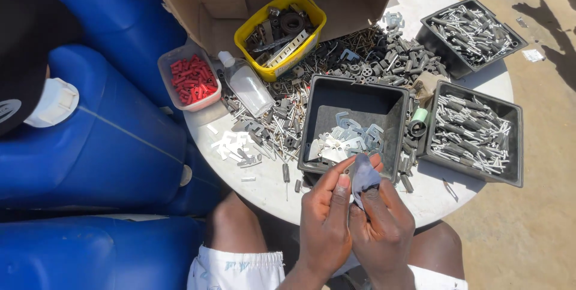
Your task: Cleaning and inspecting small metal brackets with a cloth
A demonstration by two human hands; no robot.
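My left hand (325,218) and my right hand (384,230) meet over the near edge of a round white table (270,185). Both pinch a small pale grey piece (363,175), crumpled like cloth or thin plastic, held between the fingertips. Just beyond the hands stands a black tray (354,95) with several flat grey and white clips (354,140) in its near half.
Two more black trays (477,173) (474,29) hold grey pins. A yellow tub (282,32), a clear tub of red plugs (191,77), a small bottle (246,86), loose hardware (270,128) and a cardboard box (216,2) crowd the table. Blue drums (102,140) stand left.
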